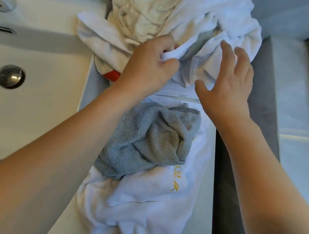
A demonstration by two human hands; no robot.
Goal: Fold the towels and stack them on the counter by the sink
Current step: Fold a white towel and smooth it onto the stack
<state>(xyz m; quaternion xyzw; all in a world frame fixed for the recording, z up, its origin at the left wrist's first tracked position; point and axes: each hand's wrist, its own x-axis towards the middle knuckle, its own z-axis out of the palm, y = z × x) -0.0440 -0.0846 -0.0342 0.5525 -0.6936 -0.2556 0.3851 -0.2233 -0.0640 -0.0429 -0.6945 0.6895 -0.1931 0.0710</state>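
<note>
left hand (150, 62): pinches white towel (214, 18) edge
right hand (227, 82): fingers spread, beside it, holding nothing
advice: find second corner, lift clear of the heap

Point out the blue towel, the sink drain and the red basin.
blue towel (145, 142), head view, middle of its crumpled top.
sink drain (10, 76), head view, metal stopper.
red basin (111, 75), head view, exposed near rim.

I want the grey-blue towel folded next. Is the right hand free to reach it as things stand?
Probably yes. The right hand is open above the white towel, holding nothing, and the grey-blue towel lies uncovered just below it on top of the near pile. Only the left hand grips cloth.
</note>
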